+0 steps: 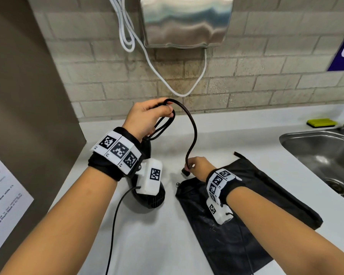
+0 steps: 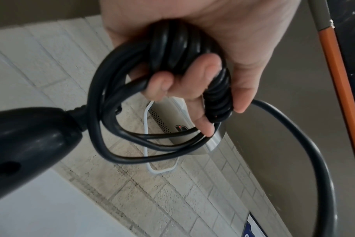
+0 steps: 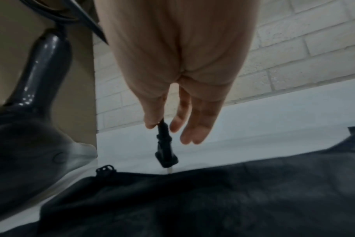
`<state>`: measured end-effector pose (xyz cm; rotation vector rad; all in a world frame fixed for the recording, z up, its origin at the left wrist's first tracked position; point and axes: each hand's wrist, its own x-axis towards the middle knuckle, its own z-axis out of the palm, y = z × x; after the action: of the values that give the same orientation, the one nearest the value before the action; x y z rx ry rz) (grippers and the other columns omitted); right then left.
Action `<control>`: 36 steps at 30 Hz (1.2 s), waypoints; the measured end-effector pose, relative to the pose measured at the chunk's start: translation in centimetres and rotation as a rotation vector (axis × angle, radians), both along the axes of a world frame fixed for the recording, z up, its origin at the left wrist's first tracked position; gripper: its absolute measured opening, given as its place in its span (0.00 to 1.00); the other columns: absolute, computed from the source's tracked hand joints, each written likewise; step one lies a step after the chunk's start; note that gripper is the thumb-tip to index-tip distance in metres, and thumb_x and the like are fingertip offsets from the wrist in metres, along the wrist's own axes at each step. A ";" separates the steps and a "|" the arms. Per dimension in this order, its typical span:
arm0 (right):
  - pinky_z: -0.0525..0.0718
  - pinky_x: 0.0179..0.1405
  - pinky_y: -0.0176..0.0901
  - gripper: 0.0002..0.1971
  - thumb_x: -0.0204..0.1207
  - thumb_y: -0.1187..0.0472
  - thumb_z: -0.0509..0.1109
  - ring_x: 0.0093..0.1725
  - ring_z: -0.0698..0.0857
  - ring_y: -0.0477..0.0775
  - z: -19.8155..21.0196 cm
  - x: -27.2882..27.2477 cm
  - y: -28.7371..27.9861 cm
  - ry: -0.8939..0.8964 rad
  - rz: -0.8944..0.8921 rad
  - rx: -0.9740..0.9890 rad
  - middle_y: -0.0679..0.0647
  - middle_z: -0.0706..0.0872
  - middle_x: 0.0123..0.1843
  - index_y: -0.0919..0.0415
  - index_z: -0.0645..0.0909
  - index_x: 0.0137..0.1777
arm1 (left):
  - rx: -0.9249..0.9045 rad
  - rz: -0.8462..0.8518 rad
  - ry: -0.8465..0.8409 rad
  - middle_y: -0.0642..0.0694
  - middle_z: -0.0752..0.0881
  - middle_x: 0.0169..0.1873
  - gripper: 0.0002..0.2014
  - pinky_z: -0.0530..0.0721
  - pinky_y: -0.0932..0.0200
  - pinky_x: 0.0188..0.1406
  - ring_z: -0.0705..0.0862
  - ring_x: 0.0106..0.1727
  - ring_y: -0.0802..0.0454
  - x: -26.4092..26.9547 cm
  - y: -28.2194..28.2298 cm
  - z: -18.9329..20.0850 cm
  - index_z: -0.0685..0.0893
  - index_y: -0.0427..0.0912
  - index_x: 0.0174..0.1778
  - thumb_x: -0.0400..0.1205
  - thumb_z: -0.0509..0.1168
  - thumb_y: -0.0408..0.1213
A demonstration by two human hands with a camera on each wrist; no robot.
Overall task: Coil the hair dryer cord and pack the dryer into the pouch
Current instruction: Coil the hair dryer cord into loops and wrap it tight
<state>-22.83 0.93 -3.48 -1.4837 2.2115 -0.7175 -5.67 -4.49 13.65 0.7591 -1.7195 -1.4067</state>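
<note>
My left hand (image 1: 147, 118) is raised above the counter and grips several loops of the black cord (image 2: 182, 48) in its curled fingers. The black hair dryer (image 1: 153, 197) lies on the counter below that wrist, its handle (image 2: 24, 141) joined to the loops. One free length of cord (image 1: 194, 132) arcs over and down to my right hand (image 1: 197, 165), which pinches it just above the black plug (image 3: 165, 155). The plug hangs over the near edge of the flat black pouch (image 1: 246, 221), which lies on the counter under my right wrist.
A steel sink (image 1: 322, 155) is set into the white counter (image 1: 157, 245) at the right, with a yellow-green sponge (image 1: 321, 122) behind it. A steel wall unit (image 1: 187, 20) with white cables (image 1: 147, 54) hangs on the brick wall. A brown panel (image 1: 28, 96) stands at the left.
</note>
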 end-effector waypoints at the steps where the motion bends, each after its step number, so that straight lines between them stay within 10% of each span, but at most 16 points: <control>1: 0.72 0.38 0.27 0.08 0.77 0.71 0.62 0.39 0.78 0.52 0.2 -0.1 0.0 -0.046 -0.036 -0.028 0.61 0.85 0.46 0.64 0.84 0.44 | 0.004 0.004 0.001 0.44 0.88 0.36 0.07 0.60 0.69 0.14 0.85 0.37 0.60 0.1 -0.2 0.0 0.87 0.51 0.44 0.78 0.67 0.34; 10: 0.83 0.28 0.32 0.03 0.79 0.75 0.60 0.23 0.81 0.40 8.4 2.2 -0.2 -0.543 -0.110 -0.853 0.53 0.78 0.34 0.72 0.75 0.46 | 0.119 -0.023 0.029 0.47 0.90 0.32 0.06 0.56 0.70 0.12 0.67 0.15 0.57 0.9 -1.7 0.6 0.81 0.43 0.38 0.80 0.65 0.39; 17: 0.87 0.40 0.47 0.03 0.76 0.54 0.64 0.37 0.88 0.46 10.9 4.1 1.0 -0.489 0.037 -1.272 0.42 0.87 0.39 0.49 0.74 0.42 | 0.204 0.003 0.065 0.47 0.89 0.33 0.09 0.58 0.70 0.14 0.60 0.10 0.59 0.9 -2.1 0.9 0.85 0.42 0.40 0.80 0.63 0.42; 20: 0.89 0.43 0.47 0.03 0.77 0.50 0.65 0.41 0.88 0.44 10.8 4.7 1.0 -0.476 0.112 -1.293 0.38 0.85 0.42 0.40 0.76 0.43 | 0.203 -0.006 0.080 0.47 0.89 0.34 0.09 0.58 0.70 0.14 0.60 0.10 0.59 0.8 -2.1 0.8 0.85 0.42 0.39 0.80 0.63 0.41; 29: 0.69 0.45 0.23 0.02 0.73 0.69 0.63 0.40 0.71 0.47 11.2 5.4 -1.0 0.187 0.037 -1.259 0.60 0.75 0.37 0.66 0.75 0.40 | 0.257 -0.155 0.075 0.44 0.80 0.45 0.16 0.61 0.69 0.14 0.62 0.12 0.60 -0.2 -1.6 0.6 0.83 0.38 0.56 0.80 0.63 0.46; 33: 0.71 0.56 0.22 0.12 0.68 0.79 0.59 0.52 0.71 0.32 11.9 5.5 -1.8 0.138 0.111 -1.282 0.65 0.73 0.49 0.66 0.72 0.48 | 0.293 -0.239 0.058 0.47 0.83 0.45 0.10 0.61 0.71 0.14 0.62 0.11 0.61 0.0 -1.6 0.6 0.84 0.46 0.46 0.81 0.60 0.45; 36: 0.79 0.56 0.38 0.24 0.68 0.74 0.54 0.50 0.81 0.48 12.5 5.5 -2.2 -0.160 0.194 -1.085 0.59 0.79 0.53 0.62 0.66 0.65 | 0.251 -0.268 0.009 0.44 0.85 0.48 0.12 0.63 0.70 0.13 0.63 0.11 0.61 -0.3 -1.2 0.6 0.84 0.42 0.52 0.81 0.60 0.44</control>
<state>-17.33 -1.26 9.06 -1.9154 1.5143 -2.0606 -5.94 -5.68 14.20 0.6697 -1.7043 -1.8314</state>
